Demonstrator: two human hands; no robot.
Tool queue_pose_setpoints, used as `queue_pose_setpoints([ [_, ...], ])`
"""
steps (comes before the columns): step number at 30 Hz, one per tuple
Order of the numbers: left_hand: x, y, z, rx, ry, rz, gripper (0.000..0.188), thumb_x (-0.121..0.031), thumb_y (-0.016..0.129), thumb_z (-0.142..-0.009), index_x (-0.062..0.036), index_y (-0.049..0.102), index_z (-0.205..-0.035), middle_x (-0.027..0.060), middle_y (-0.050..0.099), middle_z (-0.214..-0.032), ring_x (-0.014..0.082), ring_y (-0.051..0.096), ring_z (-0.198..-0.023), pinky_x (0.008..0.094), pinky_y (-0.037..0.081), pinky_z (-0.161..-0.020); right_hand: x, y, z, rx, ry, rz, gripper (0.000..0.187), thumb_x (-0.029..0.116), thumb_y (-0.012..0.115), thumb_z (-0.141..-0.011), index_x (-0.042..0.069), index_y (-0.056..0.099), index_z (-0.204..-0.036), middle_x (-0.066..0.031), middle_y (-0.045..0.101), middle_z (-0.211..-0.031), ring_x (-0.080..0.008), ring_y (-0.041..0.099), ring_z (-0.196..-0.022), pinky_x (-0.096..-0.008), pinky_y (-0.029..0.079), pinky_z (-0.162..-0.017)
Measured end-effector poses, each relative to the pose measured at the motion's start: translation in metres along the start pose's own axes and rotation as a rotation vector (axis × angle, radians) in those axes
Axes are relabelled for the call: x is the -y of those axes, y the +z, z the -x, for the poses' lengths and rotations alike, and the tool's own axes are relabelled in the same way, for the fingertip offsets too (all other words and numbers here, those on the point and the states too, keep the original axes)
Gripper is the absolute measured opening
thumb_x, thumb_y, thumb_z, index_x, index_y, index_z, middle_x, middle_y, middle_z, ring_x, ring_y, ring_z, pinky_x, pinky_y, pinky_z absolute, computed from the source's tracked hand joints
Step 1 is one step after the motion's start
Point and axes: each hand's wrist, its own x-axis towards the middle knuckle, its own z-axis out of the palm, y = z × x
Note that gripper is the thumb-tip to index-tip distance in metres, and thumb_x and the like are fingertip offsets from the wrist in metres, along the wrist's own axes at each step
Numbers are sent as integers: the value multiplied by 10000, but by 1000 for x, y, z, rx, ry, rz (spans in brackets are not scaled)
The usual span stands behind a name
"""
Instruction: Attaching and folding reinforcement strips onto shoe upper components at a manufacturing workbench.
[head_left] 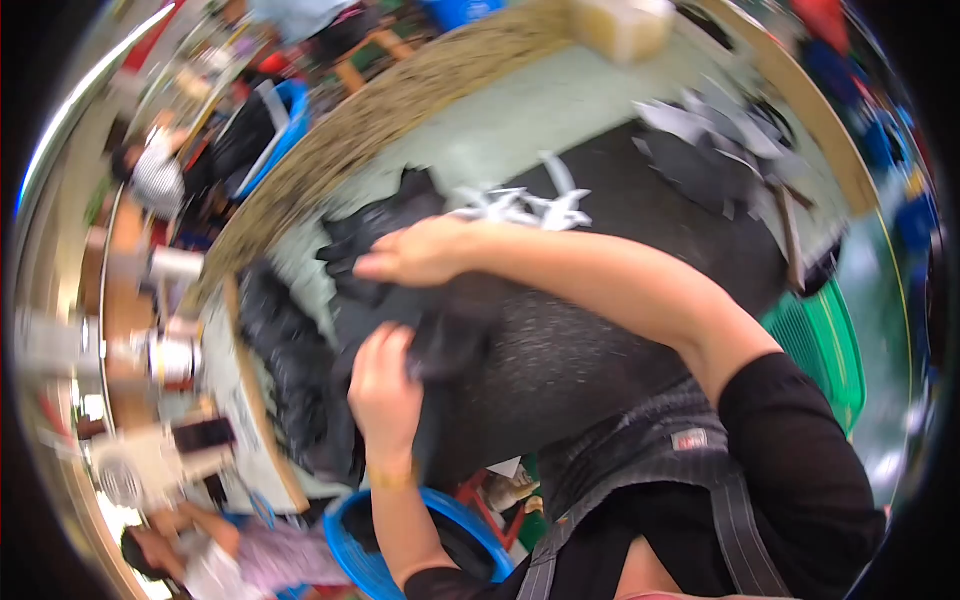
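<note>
My left hand is curled over the edge of a dark piece of black cloth, its fingers pressed onto it. My right hand reaches across from the right with fingers stretched out, just above or touching a crumpled black cloth pile. Both hands are slightly smeared by motion. Under them spreads a black work mat on a pale green table. White strips lie on the mat beyond my right forearm.
Grey and black scraps are heaped at the far right. A long black bundle lies along the table's left side. A blue tub stands below the near edge, a green basket at right. One person sits at a sewing machine.
</note>
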Motion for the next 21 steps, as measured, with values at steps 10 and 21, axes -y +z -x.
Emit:
queue_pose_setpoints([
  [10, -93, 10, 33, -281, 230, -337, 356, -176, 538, -1030, 27, 618, -1311, 174, 568, -1401, 400, 514, -1323, 567, 380, -1132, 20, -28, 194, -195, 176, -1130, 564, 529, 513, -1033, -5, 647, -1154, -122, 705, -1037, -191, 671, -967, -390, 530, -853],
  [21, -181, 33, 2, -24, 312, 253, 460, -316, 808, -824, 4, 696, -1134, 152, 640, -1257, 355, 575, -1183, 486, 444, -1056, -120, -42, 283, -992, 418, 500, 631, 45, 794, -753, -6, 464, -1288, -209, 519, -1170, -344, 569, -1018, -438, 507, -911],
])
